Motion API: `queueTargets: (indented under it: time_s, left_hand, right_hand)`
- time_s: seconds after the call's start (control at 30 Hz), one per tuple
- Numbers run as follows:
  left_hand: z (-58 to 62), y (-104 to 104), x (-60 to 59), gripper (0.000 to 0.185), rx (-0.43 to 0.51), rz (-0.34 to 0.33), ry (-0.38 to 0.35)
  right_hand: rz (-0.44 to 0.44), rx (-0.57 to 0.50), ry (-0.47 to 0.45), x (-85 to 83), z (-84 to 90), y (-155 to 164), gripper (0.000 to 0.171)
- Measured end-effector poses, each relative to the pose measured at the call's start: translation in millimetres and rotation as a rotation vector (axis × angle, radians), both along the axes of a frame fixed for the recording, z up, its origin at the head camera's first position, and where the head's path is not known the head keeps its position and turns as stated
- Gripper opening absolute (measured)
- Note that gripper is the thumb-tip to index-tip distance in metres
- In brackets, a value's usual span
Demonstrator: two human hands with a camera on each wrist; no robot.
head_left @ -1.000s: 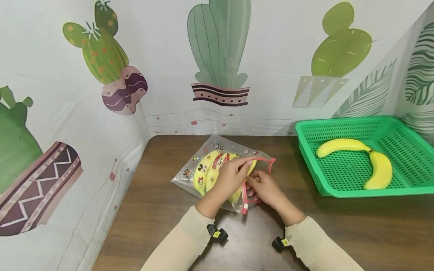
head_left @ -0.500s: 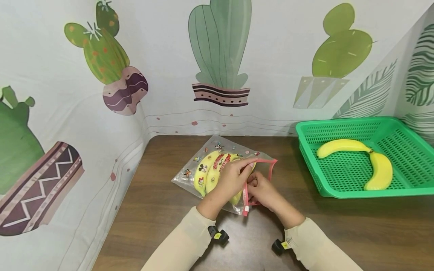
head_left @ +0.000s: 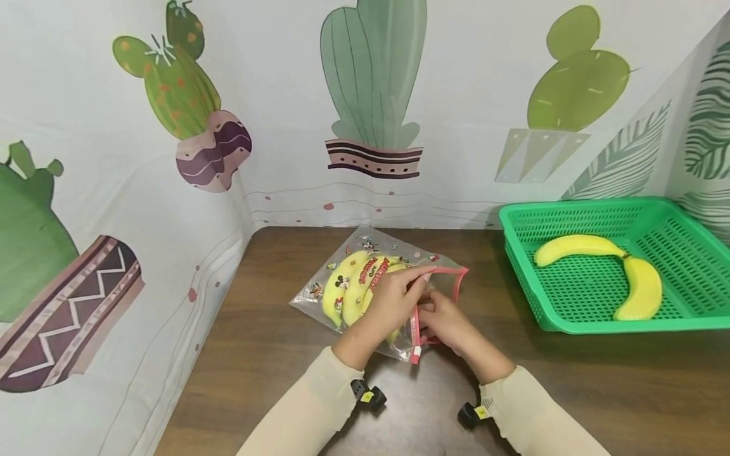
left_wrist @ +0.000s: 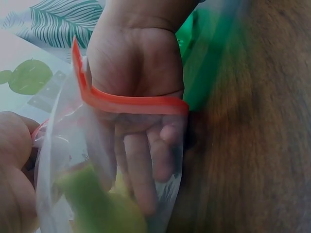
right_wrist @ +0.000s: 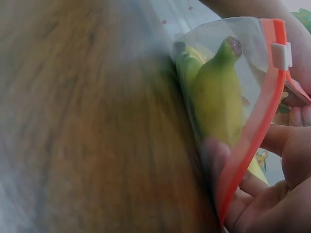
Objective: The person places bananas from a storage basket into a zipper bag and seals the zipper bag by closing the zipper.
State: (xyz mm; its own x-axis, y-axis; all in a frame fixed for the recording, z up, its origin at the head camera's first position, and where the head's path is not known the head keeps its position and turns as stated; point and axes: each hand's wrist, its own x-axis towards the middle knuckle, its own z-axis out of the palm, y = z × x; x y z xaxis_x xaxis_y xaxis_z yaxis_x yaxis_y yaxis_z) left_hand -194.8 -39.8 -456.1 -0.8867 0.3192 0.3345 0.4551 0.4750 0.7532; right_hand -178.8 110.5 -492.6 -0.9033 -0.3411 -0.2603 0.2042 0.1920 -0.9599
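The person's left grip (head_left: 395, 292) pinches the upper rim of one clear plastic bag (head_left: 369, 239) with a coral zip edge (head_left: 414, 329), while the right grip (head_left: 448, 322) reaches into its mouth, fingers mostly extended, the tips beside the fruit. Inside, to the left of the right grip and partly under the left, lies one bunch of yellow bananas (head_left: 349, 288) with greenish stems; I make out at least three, though the exact number is hidden. Their long axes run from the far side toward the person, bowed leftward. The bag's mouth points right and slightly toward the person. Well apart, on the right of the brown wooden worktop (head_left: 274, 380), one green plastic basket (head_left: 627, 325) holds two yellow bananas meeting at their stems (head_left: 625, 256), one pointing left, the other toward the person.
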Motion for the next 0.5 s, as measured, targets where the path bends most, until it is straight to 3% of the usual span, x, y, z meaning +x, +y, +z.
queueTargets:
  time_s: [0.27,0.5]
  left_hand:
    - [1.4,2.2,1.2,0.032,-0.028,0.002,0.006]
    - [1.0,3.5,3.1,0.031,-0.008,0.003,0.002]
  right_hand:
    - [0.06,-0.033,0.073,0.2,-5.7,1.6,0.054]
    - [0.066,0.067,0.184,1.3,-8.6,-0.7,0.044]
